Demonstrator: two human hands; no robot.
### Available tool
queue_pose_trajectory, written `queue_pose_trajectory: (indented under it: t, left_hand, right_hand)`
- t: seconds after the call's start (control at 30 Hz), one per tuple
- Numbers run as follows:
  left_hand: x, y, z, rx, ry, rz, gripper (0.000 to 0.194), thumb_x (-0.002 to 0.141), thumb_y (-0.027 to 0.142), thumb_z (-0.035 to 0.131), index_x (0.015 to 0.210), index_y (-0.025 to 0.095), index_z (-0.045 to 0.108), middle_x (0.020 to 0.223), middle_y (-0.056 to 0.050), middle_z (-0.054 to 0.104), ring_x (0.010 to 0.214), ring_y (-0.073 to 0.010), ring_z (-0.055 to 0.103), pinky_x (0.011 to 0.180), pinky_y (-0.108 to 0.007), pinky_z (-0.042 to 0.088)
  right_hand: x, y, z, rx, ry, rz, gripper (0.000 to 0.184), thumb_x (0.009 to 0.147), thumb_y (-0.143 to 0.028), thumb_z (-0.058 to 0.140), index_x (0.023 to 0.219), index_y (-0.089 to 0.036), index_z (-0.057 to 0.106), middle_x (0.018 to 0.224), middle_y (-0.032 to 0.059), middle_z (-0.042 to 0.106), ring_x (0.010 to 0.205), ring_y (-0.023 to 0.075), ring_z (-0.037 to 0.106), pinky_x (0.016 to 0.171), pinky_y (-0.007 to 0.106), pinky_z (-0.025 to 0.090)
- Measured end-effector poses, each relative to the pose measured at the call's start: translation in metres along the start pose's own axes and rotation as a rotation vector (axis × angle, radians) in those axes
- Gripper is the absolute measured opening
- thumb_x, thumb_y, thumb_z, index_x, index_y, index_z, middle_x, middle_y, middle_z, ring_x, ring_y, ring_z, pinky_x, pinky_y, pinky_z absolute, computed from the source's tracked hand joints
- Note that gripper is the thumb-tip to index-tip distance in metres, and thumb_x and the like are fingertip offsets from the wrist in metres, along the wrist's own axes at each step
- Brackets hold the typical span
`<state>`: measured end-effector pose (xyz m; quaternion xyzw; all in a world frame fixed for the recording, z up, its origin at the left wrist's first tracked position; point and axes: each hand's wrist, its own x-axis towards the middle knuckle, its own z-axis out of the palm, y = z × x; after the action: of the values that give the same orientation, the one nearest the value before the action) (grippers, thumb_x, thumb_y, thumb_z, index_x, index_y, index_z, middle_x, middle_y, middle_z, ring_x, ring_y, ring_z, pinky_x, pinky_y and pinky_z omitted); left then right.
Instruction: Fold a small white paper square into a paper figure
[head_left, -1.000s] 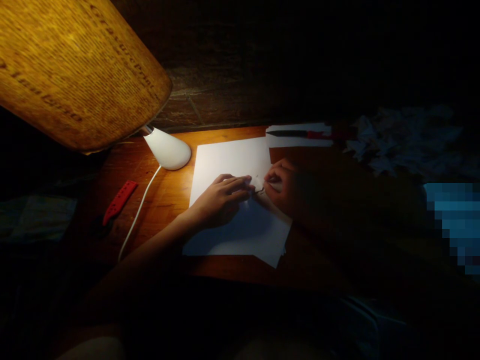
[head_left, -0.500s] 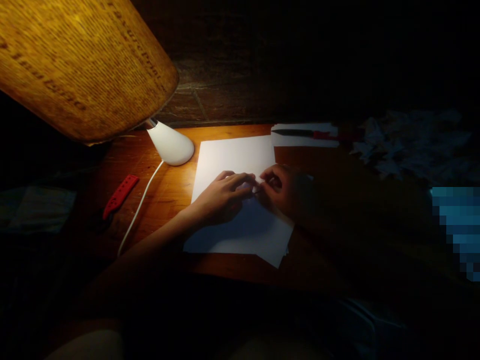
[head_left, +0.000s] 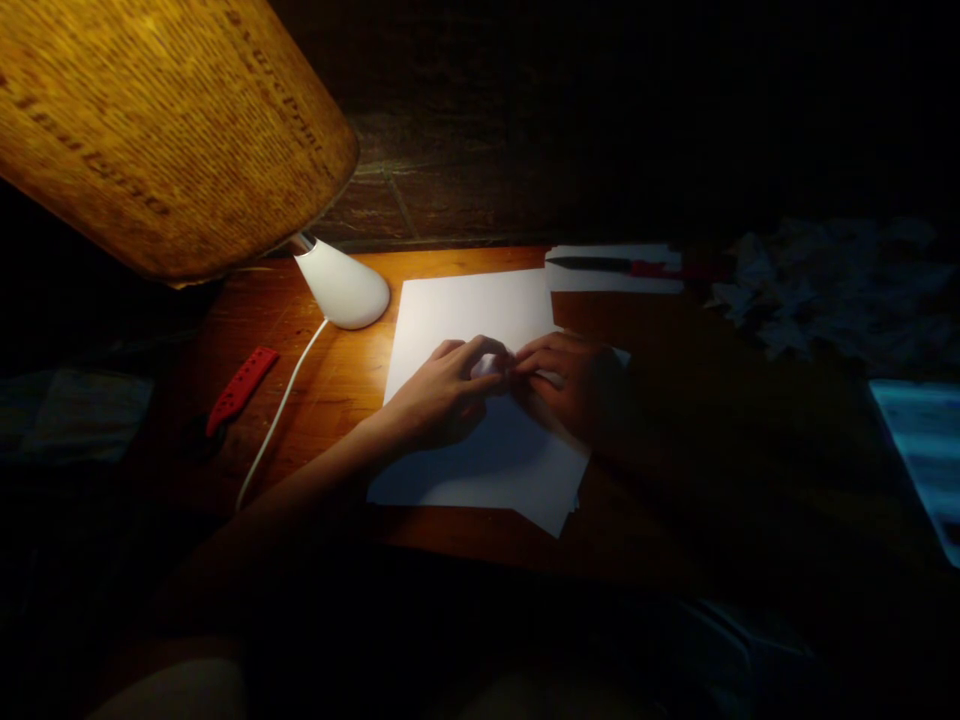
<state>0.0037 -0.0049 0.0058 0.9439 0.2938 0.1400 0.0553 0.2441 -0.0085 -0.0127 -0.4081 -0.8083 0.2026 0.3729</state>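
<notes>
Over a stack of white paper sheets (head_left: 472, 310), both hands meet with their fingertips close together. My left hand (head_left: 457, 385) has its fingers bent, and between thumb and fingers a small piece of white paper (head_left: 487, 367) shows. My right hand (head_left: 566, 380) pinches the same small piece from the other side; a pale strip of it appears under the fingers. The hands hide most of this piece, so its folded shape cannot be made out. Both hands are just above or resting on the sheets; shadow hides the right wrist.
A lamp with a tan printed shade (head_left: 180, 130) and white base (head_left: 345, 288) stands left, its cord (head_left: 281, 415) crossing the wooden table (head_left: 330, 390). A red-handled tool (head_left: 244, 388) lies left. A dark-bladed knife (head_left: 592, 264) rests on small paper sheets (head_left: 615, 284). Folded paper pieces (head_left: 817, 285) heap up right.
My right hand has moved in against the left fingertips, and its fingers have flattened over the small paper. The left fingers have bent more. The view has shifted slightly.
</notes>
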Motion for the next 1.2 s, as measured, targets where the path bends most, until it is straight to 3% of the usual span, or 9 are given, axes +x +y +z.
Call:
queue_pose_trajectory:
  t: [0.4,0.8,1.03,1.2]
  left_hand:
    - [-0.002,0.0,0.0,0.069,0.002,-0.007,0.05,0.086,0.005,0.062,0.13,0.028,0.069,0.15,-0.013,0.059,0.135,-0.0331,0.059,0.111,-0.056,0.051]
    - [-0.003,0.0,-0.003,0.094,-0.057,-0.025,0.042,0.086,0.008,0.064,0.122,0.029,0.07,0.157,-0.011,0.059,0.134,-0.0357,0.055,0.104,-0.055,0.05]
    - [-0.004,-0.001,-0.003,0.114,-0.066,0.001,0.042,0.09,0.008,0.062,0.126,0.028,0.068,0.16,-0.012,0.058,0.137,-0.0356,0.054,0.105,-0.055,0.049]
    - [-0.005,-0.002,-0.002,0.112,-0.065,0.01,0.043,0.09,0.008,0.061,0.128,0.027,0.066,0.16,-0.013,0.058,0.137,-0.0356,0.054,0.104,-0.055,0.05]
  right_hand:
    - [0.0,0.003,-0.001,-0.058,-0.095,-0.016,0.013,0.092,-0.013,0.077,0.097,-0.023,0.085,0.102,0.0062,0.081,0.098,0.0255,0.072,0.088,0.042,0.053]
    - [0.003,-0.002,-0.013,-0.151,-0.218,-0.038,0.021,0.105,-0.024,0.063,0.101,-0.022,0.083,0.107,0.0096,0.08,0.101,0.0275,0.067,0.092,0.044,0.049]
    - [-0.004,0.0,-0.025,-0.206,-0.277,-0.147,0.026,0.103,-0.022,0.064,0.119,-0.028,0.084,0.127,0.0063,0.082,0.11,0.0284,0.067,0.093,0.044,0.048]
    - [-0.006,-0.001,-0.032,-0.236,-0.279,-0.103,0.035,0.102,-0.021,0.061,0.133,-0.02,0.077,0.118,0.0139,0.08,0.104,0.0286,0.07,0.092,0.044,0.052]
